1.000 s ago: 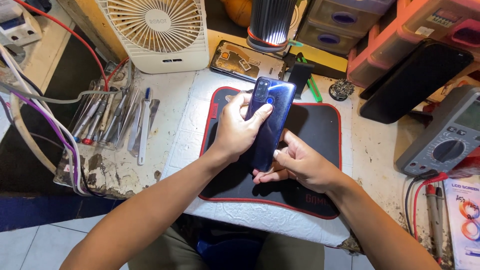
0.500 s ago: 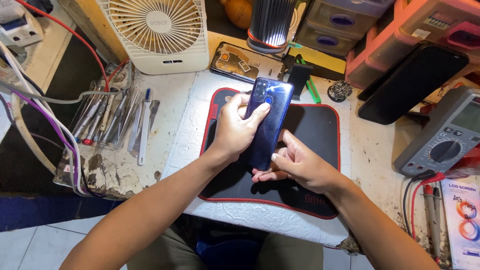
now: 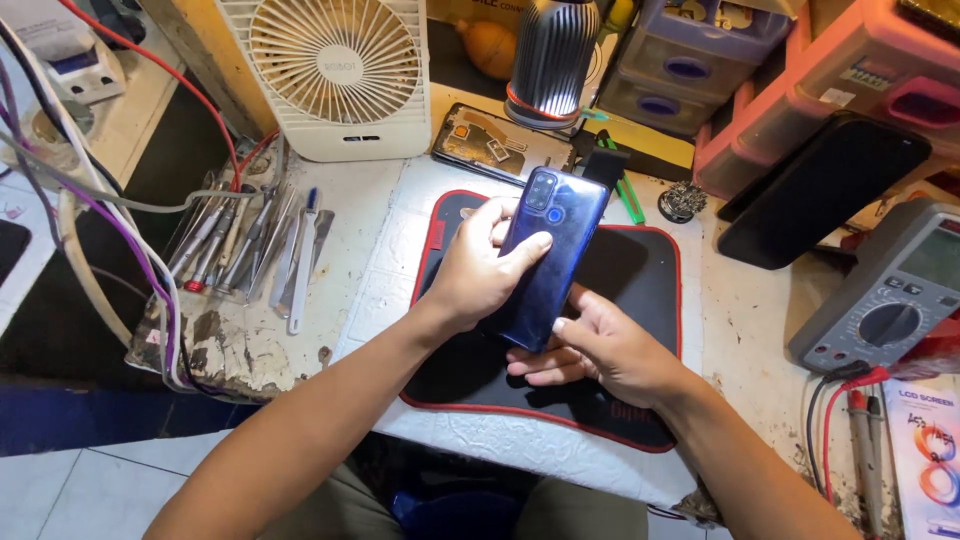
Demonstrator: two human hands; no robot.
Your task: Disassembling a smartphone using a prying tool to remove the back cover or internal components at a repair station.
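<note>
Working over the black mat with its red edge, you are holding a blue phone back-up, just above it. Your left hand is gripping its upper half, thumb pressing the back; your right hand is cupping the lower end. Judged step: seating the back cover; pressing evenly along the edges comes next.

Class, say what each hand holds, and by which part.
Both hold the blue phone, back side up: the left hand grips its upper left edge, the right hand its lower end.
</note>
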